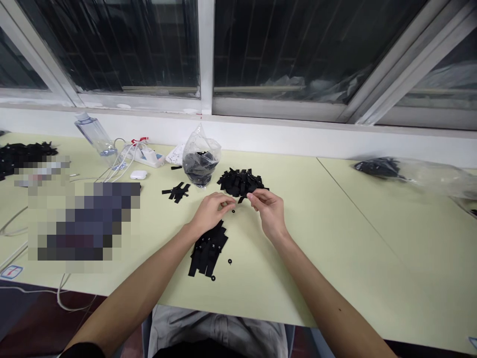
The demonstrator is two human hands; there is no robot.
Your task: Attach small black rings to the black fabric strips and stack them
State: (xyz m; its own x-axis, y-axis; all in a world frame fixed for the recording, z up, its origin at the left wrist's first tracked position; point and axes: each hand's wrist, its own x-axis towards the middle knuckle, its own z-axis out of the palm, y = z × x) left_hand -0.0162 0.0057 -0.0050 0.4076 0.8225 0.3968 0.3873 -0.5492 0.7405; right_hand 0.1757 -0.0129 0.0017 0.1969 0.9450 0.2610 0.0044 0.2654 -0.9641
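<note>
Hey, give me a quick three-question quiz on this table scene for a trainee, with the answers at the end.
1. True or false: the water bottle is left of the small white case.
2. What lies just beyond the right hand? A) the water bottle; B) a pile of black strips; C) the small white case.
3. Fill in: the clear bag standing left of that pile holds ____-coloured pieces.

Key: 1. True. 2. B. 3. black.
</note>
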